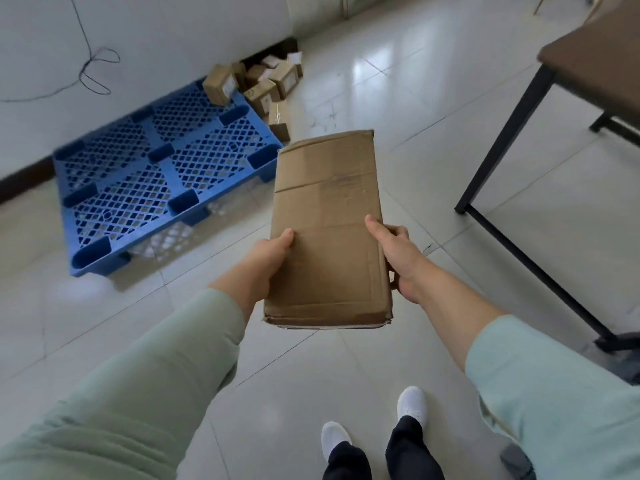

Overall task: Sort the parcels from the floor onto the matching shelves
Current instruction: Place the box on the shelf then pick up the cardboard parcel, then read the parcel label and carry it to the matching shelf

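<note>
I hold a long flat brown cardboard parcel (329,230) in the air above the tiled floor, its near end toward me. My left hand (266,261) grips its left edge with the thumb on top. My right hand (398,254) grips the right edge the same way. Several small cardboard parcels (263,88) lie in a heap on the floor by the wall, beyond the parcel. No shelf is in view.
A blue plastic pallet (156,174) lies on the floor to the left, by the wall. A dark table with black metal legs (512,133) stands at the right. A black cable (90,64) hangs on the wall. My white shoes (374,427) are on open tiles below.
</note>
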